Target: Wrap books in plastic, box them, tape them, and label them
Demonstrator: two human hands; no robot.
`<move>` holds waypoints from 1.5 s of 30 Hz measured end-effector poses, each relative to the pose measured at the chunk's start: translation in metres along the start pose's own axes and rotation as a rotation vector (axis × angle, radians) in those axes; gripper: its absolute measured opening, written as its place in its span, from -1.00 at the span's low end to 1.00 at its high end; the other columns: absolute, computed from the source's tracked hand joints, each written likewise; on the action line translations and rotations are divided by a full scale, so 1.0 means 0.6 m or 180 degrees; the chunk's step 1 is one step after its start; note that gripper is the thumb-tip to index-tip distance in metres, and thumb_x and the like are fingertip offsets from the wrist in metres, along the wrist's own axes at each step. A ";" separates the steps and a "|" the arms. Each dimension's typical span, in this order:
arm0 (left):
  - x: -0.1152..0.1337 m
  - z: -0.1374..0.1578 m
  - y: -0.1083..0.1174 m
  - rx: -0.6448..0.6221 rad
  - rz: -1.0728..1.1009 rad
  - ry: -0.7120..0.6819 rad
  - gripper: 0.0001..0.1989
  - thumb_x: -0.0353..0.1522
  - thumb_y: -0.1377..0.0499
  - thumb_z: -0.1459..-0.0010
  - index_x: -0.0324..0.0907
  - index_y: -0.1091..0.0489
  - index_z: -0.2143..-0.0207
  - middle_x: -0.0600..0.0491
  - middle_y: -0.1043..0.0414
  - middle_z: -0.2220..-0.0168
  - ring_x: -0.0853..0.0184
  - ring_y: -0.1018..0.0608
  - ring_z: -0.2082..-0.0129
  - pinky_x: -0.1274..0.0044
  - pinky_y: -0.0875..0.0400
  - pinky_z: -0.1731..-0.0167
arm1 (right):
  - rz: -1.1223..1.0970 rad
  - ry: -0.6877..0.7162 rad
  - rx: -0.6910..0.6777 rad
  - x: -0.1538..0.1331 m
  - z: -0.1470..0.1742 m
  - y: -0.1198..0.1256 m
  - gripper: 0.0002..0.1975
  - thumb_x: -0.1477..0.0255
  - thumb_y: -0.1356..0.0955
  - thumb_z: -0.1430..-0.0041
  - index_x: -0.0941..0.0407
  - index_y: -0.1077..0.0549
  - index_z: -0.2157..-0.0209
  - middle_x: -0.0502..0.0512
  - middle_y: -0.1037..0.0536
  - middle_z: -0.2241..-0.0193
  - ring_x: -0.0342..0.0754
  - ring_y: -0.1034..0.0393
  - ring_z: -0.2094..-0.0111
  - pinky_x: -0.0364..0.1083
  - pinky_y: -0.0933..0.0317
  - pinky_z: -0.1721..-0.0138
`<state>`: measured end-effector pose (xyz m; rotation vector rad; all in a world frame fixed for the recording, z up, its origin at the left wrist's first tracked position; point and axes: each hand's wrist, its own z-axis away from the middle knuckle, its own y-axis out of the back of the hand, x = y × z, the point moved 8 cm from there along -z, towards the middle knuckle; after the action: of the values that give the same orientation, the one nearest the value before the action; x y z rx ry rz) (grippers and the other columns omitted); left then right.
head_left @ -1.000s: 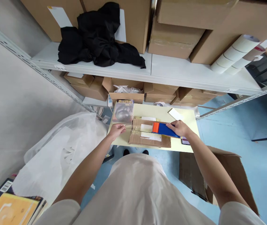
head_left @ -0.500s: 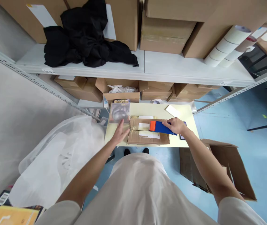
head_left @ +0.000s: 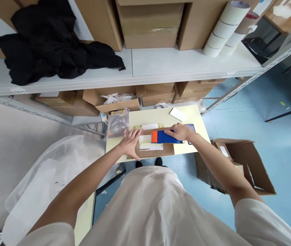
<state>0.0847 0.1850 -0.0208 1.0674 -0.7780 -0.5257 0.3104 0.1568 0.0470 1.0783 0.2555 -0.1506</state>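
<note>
A flat cardboard box (head_left: 169, 149) with torn white labels lies near the front edge of the pale yellow table (head_left: 198, 118). My left hand (head_left: 130, 142) rests with spread fingers on the left end of this box. In my right hand (head_left: 179, 132) is a blue tape dispenser (head_left: 169, 137) with an orange end pointing left. The dispenser lies over the top of the box; whether it presses on it I cannot tell. A wrapped magazine (head_left: 119, 127) lies beyond my left hand. Close by my right wrist is a phone (head_left: 190, 128).
A white slab-like piece (head_left: 178, 114) lies at the table's back right. Behind stands a shelf (head_left: 158, 65) with cartons, black cloth (head_left: 55, 51) and stacked tape rolls (head_left: 224, 29). An open carton (head_left: 256, 164) stands on the floor at right, white plastic sheeting (head_left: 50, 177) at left.
My left hand has moved from beside the box onto its left end, fingers spread. The tape dispenser stays in my right hand over the box. The view has shifted.
</note>
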 end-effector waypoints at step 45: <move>0.286 -0.170 -0.038 -0.0099 -0.0695 -0.0464 -0.33 -0.11 -0.28 0.21 -0.16 -0.43 0.00 -0.18 0.01 -0.32 -0.22 0.19 -0.32 -0.06 0.21 -0.16 | 0.0220 -0.0833 -0.0090 0.118 -0.003 -0.100 -0.70 0.34 -0.33 -0.14 0.23 -0.55 0.18 0.46 -0.55 0.17 0.29 -0.43 0.07 0.13 -0.21 0.10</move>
<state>0.2712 0.1112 -0.0163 1.1002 -0.7818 -0.8060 0.3637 0.1304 -0.0243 1.0260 -0.0148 -0.2232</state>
